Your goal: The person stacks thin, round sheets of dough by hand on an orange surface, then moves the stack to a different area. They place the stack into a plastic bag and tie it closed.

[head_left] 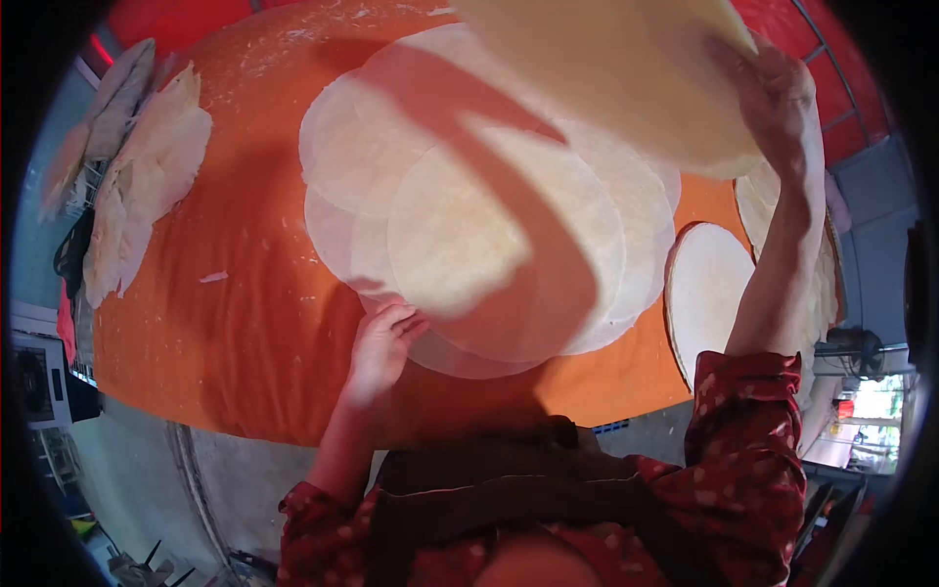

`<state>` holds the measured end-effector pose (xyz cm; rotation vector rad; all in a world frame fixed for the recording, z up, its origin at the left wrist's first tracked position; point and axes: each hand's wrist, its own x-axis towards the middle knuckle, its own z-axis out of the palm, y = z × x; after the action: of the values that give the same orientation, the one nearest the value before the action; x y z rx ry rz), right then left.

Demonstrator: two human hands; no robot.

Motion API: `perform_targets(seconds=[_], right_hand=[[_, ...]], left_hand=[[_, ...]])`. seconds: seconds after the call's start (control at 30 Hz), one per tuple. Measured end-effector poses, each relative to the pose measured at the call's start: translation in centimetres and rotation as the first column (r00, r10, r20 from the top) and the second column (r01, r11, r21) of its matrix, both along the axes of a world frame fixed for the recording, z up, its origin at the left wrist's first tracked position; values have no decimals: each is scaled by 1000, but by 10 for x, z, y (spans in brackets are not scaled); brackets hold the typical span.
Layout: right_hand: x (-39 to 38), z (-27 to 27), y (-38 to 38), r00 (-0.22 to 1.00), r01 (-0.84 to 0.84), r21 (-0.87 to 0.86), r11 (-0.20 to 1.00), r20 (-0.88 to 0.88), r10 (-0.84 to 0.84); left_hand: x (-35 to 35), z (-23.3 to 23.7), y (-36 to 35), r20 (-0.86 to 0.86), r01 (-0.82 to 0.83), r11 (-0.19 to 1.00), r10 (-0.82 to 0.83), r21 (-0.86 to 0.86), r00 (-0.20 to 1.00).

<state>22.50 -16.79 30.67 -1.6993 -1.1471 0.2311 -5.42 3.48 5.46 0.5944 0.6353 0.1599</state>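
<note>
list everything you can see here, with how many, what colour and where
Work surface: 1, orange, across the middle
Overlapping round sheets: several, exact count unclear, cream, centre of the surface
Raised sheet: 1, pale tan, upper right, above the pile
Round piece: 1 on top, whitish, surface's right edge
Ragged sheet: 1, cream, left edge
Small scrap: 1, pale, left part of the surface
Boxy appliance: 1, white and black, far left
Floor: 1, grey, lower left
Blurred clutter: uncountable, mixed colours, outer rims
Apron: 1, dark, bottom centre
Sleeves: 2, patterned red, bottom
Left hand: 1, bare, at the pile's near edge
Right hand: 1, bare, gripping the raised sheet
</note>
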Motion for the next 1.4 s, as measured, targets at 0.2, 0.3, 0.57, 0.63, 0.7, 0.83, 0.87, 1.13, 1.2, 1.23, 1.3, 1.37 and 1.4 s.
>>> perform_targets(seconds=[0.2, 0.3, 0.57, 0.63, 0.7, 0.83, 0.87, 1.13, 1.2, 1.23, 1.3, 1.37, 1.4], right_hand=[[-71, -117, 24, 535, 321, -242, 916, 844, 35], [-112, -205, 9, 753, 130, -636, 760, 563, 342], [-188, -236, 9, 862, 313, -252, 916, 481, -162], [-174, -246, 2, 965, 245, -177, 953, 137, -223], [-153, -228, 9, 977, 180, -144, 973, -86, -193], [-21, -201, -24, 875, 184, -107, 977, -435, -213], [10, -166, -29, 891, 260, -74, 963, -366, -269], [20, 11, -40, 273, 664, 189, 723, 839, -470], [8, -37, -42, 119, 822, -9, 570, 980, -157], [4, -66, -41, 257, 689, -21, 725, 942, -217], [-6, -123, -43, 483, 542, -172, 823, 864, -138], [-1, -183, -52, 749, 493, -437, 752, 653, -111], [8, -191, -56, 815, 443, -489, 751, 570, -110]], left_hand=[[14, -11, 15, -274, 184, 940, -104, 287, 956], [16, -17, 17, -193, 197, 845, -114, 498, 975], [22, -2, -35, 492, 119, 976, -15, -181, 871], [25, -6, -33, 490, 115, 972, -1, -203, 872], [30, -5, -28, 455, 106, 970, 5, -219, 890], [38, 0, -11, 278, 74, 981, -22, -179, 960], [39, 0, -11, 220, 61, 985, -24, -163, 975], [98, -14, -16, 189, 166, 940, -113, -298, 976], [115, -15, -26, 114, 211, 925, -183, -317, 976], [123, -20, -30, 92, 233, 917, -215, -323, 972], [138, -23, -32, 44, 281, 905, -282, -321, 958], [147, -19, -30, -17, 323, 894, -345, -309, 939], [150, -16, -31, -50, 369, 898, -391, -242, 919]])
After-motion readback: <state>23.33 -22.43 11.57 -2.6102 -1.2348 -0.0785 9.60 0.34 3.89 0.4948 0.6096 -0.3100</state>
